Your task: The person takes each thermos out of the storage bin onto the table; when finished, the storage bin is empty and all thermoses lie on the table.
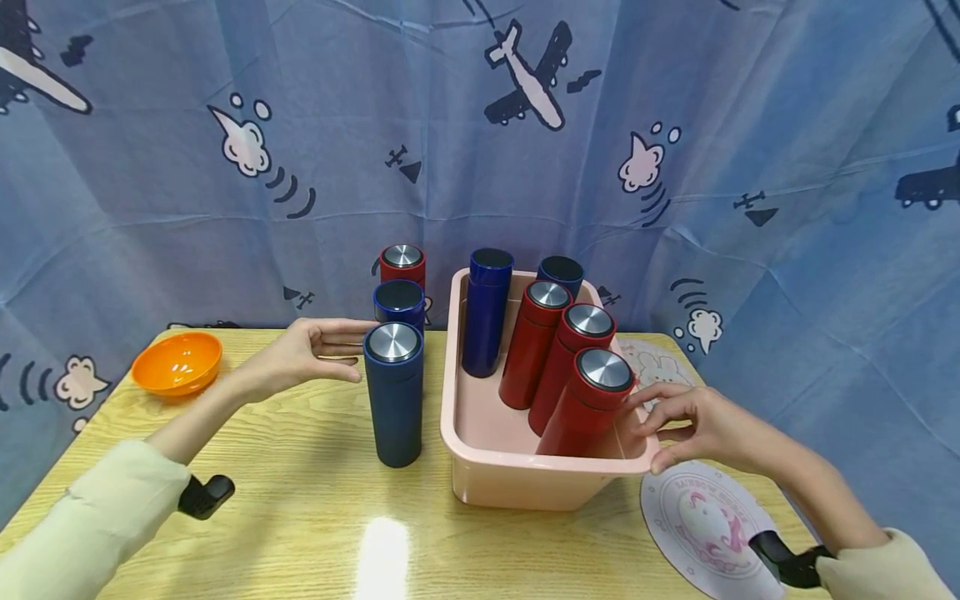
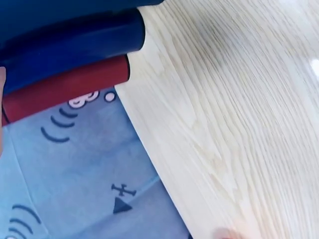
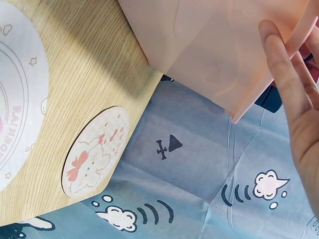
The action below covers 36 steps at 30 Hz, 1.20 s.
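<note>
My left hand [image 1: 309, 350] reaches with straight fingers to the left side of a dark blue thermos [image 1: 396, 408] with a silver lid, the front one in a row. Behind that thermos stand a bright blue thermos [image 1: 400, 298] and a red thermos [image 1: 402, 263], both partly hidden. To the right is a pink plastic bin [image 1: 517, 492], its right front rim pinched between the thumb and fingers of my right hand [image 1: 693, 425]. Inside lean three red thermoses [image 1: 581, 412], with a blue thermos [image 1: 486, 317] and a dark blue thermos [image 1: 561, 271] toward the back.
An orange bowl [image 1: 177, 364] sits at the table's far left. Right of the bin, a round unicorn mat [image 1: 675, 525] lies in front of a round bunny mat [image 1: 652, 365]. A blue patterned curtain [image 1: 337, 167] hangs right behind the wooden table [image 1: 300, 533].
</note>
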Tool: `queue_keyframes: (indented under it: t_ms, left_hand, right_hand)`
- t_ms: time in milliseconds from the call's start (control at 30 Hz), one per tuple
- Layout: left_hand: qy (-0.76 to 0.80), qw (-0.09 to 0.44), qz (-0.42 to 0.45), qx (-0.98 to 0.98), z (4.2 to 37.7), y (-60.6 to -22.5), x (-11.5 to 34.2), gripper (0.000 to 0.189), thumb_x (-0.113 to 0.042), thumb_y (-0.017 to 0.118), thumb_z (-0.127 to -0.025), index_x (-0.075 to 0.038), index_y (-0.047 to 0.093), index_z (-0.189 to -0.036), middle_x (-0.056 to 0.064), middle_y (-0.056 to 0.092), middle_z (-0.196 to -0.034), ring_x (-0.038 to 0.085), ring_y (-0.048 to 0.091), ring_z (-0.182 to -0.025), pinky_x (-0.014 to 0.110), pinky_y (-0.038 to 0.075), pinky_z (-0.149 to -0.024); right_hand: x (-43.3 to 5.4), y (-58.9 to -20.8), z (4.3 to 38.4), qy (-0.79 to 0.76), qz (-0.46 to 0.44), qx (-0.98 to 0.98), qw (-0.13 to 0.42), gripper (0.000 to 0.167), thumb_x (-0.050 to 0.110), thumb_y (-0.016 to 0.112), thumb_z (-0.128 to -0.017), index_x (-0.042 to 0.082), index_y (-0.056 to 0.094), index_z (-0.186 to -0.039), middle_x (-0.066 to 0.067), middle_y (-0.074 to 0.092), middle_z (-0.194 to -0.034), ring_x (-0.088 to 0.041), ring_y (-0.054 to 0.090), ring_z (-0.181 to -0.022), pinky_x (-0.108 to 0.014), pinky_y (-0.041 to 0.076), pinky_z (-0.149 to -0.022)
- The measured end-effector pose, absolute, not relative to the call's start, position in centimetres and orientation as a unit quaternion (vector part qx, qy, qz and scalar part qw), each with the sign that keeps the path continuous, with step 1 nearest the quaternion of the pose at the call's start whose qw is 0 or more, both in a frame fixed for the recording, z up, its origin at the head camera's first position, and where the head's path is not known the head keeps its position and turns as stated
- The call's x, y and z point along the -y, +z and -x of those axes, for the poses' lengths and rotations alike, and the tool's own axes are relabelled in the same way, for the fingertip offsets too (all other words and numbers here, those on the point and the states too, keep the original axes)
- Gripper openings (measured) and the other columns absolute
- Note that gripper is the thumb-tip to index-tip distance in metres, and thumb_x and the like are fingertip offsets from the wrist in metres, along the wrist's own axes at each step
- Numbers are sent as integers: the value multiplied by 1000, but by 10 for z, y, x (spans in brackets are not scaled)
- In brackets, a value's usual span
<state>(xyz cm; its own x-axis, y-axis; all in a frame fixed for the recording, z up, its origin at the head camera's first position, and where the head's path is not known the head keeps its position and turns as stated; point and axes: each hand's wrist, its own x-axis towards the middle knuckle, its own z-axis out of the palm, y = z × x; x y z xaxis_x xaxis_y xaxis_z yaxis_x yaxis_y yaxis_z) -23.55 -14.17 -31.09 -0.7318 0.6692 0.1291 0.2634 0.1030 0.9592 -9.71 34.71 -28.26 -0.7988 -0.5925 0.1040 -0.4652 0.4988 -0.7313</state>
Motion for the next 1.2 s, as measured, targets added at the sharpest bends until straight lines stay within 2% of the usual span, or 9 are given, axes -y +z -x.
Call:
queue_keyframes:
  t_ms: [300, 367, 700, 900, 1033, 1200]
  left_hand:
    - [614, 107, -281, -730, 213, -298, 163, 52, -4, 68, -88, 0, 51, -136, -3, 63, -126, 12, 60, -114, 26, 51, -89]
    - [630, 102, -274, -719, 205, -293, 164, 50, -2, 67, -88, 1, 51, -136, -4, 64, -124, 11, 61, -113, 25, 51, -89]
    - [671, 89, -275, -683, 166, -266, 147, 42, 3, 65, -88, 1, 57, -129, 3, 65, -122, 16, 62, -111, 29, 52, -87]
    - [667, 84, -288, -682, 152, -270, 120, 43, 3, 67, -86, 10, 54, -126, 14, 63, -124, 21, 63, -111, 31, 52, -88]
    - [651, 74, -284, -700, 148, -276, 98, 42, 0, 71, -84, 7, 58, -124, 17, 63, -123, 26, 63, -110, 30, 52, -89]
    - [651, 88, -292, -695, 144, -284, 72, 41, -1, 72, -83, 3, 61, -123, 15, 65, -120, 28, 64, -108, 30, 53, -88]
  right_hand:
    - [-348, -281, 96, -392, 294, -868, 84, 25, 5, 81, -71, 5, 74, -96, -5, 58, -116, 0, 52, -107, -24, 55, -79]
    - [-348, -281, 95, -391, 293, -868, 83, 25, 5, 81, -71, 5, 74, -95, -5, 58, -116, -1, 53, -107, -23, 55, -79]
    - [-347, -281, 95, -388, 292, -870, 80, 24, 6, 82, -71, 6, 74, -94, -6, 59, -116, 0, 53, -108, -23, 55, -79]
    - [-347, -280, 96, -385, 296, -871, 78, 25, 5, 82, -71, 6, 74, -95, -8, 59, -116, -3, 53, -107, -24, 55, -79]
    - [-347, -281, 96, -385, 299, -870, 79, 25, 5, 81, -71, 6, 74, -95, -8, 59, -116, -2, 53, -107, -24, 55, -79]
    - [-347, -282, 96, -388, 301, -867, 78, 25, 5, 81, -71, 6, 74, -95, -9, 58, -117, -2, 54, -107, -25, 55, -79]
